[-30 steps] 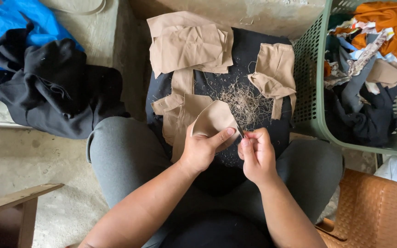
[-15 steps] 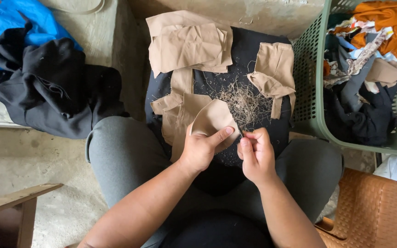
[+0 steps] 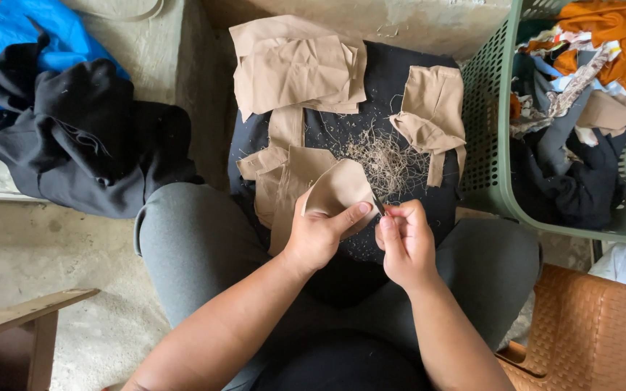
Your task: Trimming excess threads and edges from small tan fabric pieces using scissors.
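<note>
Head view: your left hand (image 3: pixel 318 235) pinches the tan fabric piece (image 3: pixel 338 190) taut; your right hand (image 3: pixel 405 242) grips a thin dark tool (image 3: pixel 377 203) at its edge, so loose threads (image 3: pixel 385 156) drop on the dark cloth (image 3: pixel 407 108).

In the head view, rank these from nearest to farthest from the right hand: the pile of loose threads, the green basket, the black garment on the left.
Measured from the right hand:
1. Pile of loose threads, just beyond the hand on the dark cloth.
2. Green basket, to the upper right.
3. Black garment, far across at the upper left.
</note>
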